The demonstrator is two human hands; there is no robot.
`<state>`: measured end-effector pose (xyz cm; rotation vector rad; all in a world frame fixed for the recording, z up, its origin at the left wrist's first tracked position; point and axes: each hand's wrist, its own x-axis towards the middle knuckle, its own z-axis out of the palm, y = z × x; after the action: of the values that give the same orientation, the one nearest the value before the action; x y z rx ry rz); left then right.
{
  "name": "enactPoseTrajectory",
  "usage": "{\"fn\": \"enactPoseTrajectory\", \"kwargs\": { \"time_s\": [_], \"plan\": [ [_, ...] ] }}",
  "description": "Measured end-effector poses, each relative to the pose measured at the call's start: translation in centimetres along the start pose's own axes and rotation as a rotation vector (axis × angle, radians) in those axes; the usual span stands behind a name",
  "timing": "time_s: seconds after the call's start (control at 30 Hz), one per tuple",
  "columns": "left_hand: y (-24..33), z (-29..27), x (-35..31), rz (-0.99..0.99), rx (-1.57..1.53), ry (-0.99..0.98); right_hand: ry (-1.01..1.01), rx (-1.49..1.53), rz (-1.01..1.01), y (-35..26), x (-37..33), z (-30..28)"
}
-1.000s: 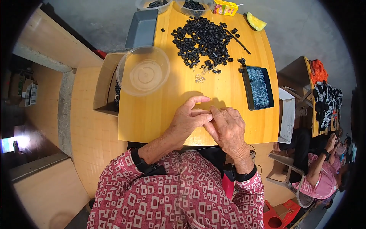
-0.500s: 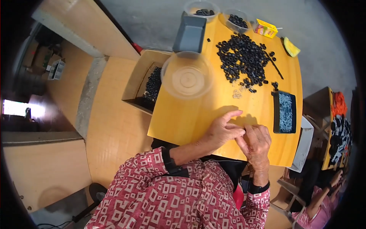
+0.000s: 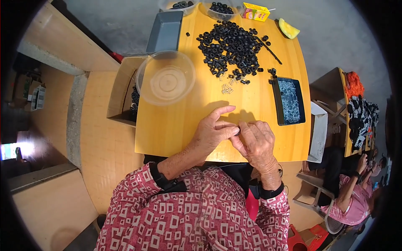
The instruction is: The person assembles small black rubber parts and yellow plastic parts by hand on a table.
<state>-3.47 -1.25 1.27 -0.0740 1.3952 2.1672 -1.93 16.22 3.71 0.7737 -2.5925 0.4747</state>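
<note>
My left hand (image 3: 209,134) and my right hand (image 3: 257,143) meet over the near part of the yellow table (image 3: 167,129). Between their fingertips shows a small black part (image 3: 238,131), pinched from both sides; its exact shape is mostly hidden. The left index finger sticks out, away from the pinch. Beyond my hands lies a heap of small black ring-like parts (image 3: 234,48), with a little cluster of tiny pale pieces (image 3: 227,88) at its near edge. To the right stands a black tray (image 3: 276,102) full of small, shiny, pale-blue pieces.
A clear round tub (image 3: 144,94) stands at the left beside a grey tray (image 3: 153,35). Farther back are two clear bowls with black parts, a yellow drink carton (image 3: 255,12) and a melon slice (image 3: 289,29). Another person (image 3: 349,194) sits at the right. A cardboard box (image 3: 121,90) adjoins the table's left edge.
The whole view has shifted, so the table appears farther left and higher. My hands stay together in nearly the same pose, and the black part shows more plainly between the fingertips.
</note>
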Motion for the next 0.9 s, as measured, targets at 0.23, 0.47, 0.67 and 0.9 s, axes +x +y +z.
{"fn": "enactPoseTrajectory", "kwargs": {
  "time_s": [0.23,0.47,0.67,0.9],
  "plan": [
    [-0.7,0.5,-0.1,0.042,0.016,0.048,0.028,0.099,0.039,0.3,-0.9,0.6],
    [-0.8,0.2,0.2,0.059,0.186,0.045,0.078,0.049,0.016,0.6,-1.0,0.5],
    [-1.7,1.1,1.1,0.204,-0.030,0.084,0.081,0.120,0.043,0.1,-0.5,0.9],
    [-1.4,2.9,1.6,0.228,-0.058,0.019,0.070,0.261,0.033,-0.6,-0.6,2.2]
  ]
}}
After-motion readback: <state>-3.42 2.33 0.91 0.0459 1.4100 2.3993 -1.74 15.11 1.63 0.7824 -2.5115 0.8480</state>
